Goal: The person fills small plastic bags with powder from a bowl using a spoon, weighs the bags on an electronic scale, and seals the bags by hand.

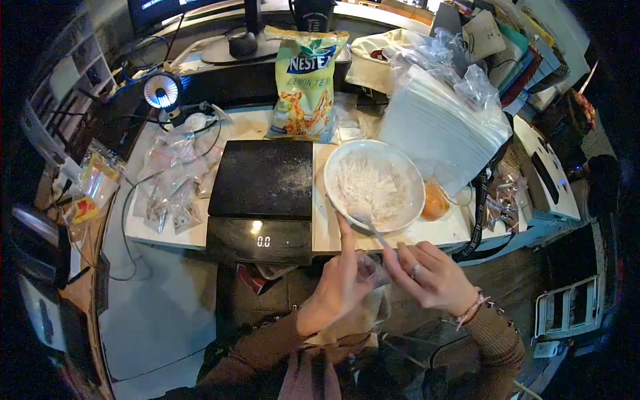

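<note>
A white bowl [417, 175] holding pale, brown-flecked powder [370, 181] sits near the front edge of the table. My right hand [433, 277] grips the handle of a spoon [379, 235], whose head is inside the bowl at its near side. Closed around a small clear plastic bag [368, 268], my left hand [340, 290] is just below the bowl, its index finger stretched up toward the rim. Left of the bowl lies a black digital scale [259, 179] reading 0.0, with powder spilled on its right side.
Behind the scale stands a Nestea lemon tea bag [303, 93]. A stack of clear plastic bags [443, 120] leans at the right, above an orange round item [435, 201]. Small filled bags [175, 177] and a lit fan-like device [162, 93] are at the left.
</note>
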The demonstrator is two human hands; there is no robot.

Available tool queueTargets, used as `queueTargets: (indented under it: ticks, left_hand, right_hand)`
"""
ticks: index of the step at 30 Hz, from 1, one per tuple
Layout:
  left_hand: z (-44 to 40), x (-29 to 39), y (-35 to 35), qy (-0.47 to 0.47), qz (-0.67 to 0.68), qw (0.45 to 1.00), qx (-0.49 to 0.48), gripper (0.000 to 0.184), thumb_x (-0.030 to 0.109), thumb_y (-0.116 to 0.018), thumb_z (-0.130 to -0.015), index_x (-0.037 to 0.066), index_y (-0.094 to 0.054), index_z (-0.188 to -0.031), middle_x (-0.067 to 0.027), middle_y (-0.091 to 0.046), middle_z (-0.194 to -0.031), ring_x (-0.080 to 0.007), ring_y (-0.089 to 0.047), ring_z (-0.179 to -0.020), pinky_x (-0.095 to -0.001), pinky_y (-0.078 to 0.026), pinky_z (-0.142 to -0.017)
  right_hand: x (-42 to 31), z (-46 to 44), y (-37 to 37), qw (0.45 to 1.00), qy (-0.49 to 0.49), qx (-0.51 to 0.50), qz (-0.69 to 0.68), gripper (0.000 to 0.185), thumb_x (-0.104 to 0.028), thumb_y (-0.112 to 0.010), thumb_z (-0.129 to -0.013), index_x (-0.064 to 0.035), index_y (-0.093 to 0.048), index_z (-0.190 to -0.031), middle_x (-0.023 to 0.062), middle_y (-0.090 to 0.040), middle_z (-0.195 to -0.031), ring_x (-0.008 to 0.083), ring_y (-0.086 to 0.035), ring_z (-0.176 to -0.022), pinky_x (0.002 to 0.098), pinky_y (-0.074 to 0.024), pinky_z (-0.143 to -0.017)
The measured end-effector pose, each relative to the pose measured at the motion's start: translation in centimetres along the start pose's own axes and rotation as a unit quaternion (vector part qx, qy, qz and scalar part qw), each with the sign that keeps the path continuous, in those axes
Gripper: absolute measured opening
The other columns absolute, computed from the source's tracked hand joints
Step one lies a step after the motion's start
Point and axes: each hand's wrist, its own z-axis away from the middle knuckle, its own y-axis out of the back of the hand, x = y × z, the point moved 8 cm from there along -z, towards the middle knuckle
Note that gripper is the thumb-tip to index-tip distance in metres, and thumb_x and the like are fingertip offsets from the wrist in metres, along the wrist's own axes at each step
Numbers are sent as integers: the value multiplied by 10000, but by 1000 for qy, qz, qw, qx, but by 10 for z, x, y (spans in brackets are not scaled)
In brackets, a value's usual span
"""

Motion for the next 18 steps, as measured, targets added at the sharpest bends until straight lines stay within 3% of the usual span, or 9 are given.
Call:
queueTargets:
  ticks: [5, 8, 11, 18]
  left_hand:
    - [0, 10, 3, -11, -15, 1000, 13, 1177, 162, -749, -670, -9, 230, -1299, -126, -598, -728, -180, -583, -619, -276, -474, -591]
    - [2, 11, 2, -21, -7, 1000, 16, 1189, 142, -763, -654, 2, 219, -1309, -91, -597, -681, -138, -550, -576, -265, -466, -562]
    - [1, 2, 0, -19, 2, 1000, 18, 1165, 116, -755, -661, 2, 198, -1320, -81, -595, -691, -120, -545, -596, -249, -462, -567]
    - [0, 9, 0, -41, 42, 998, 21, 1128, 109, -737, -685, -4, 186, -1323, -71, -567, -672, -117, -531, -582, -237, -457, -564]
  right_hand:
    - [19, 10, 8, 1000, -9, 14, 20, 415, -51, -598, -643, 62, -548, -1039, 152, -540, -916, 221, -570, -728, 294, -459, -587]
    - [40, -3, 8, 993, -55, 105, -16, 411, -44, -591, -642, 60, -548, -1037, 121, -542, -904, 214, -564, -737, 286, -456, -599]
    - [52, -16, -25, 996, -41, 78, -10, 402, -49, -585, -638, 50, -551, -1027, 83, -531, -872, 193, -552, -731, 284, -453, -605]
    - [27, -2, -1, 1000, -18, 12, -13, 406, -63, -572, -643, 25, -545, -1038, 59, -509, -823, 171, -513, -666, 282, -435, -586]
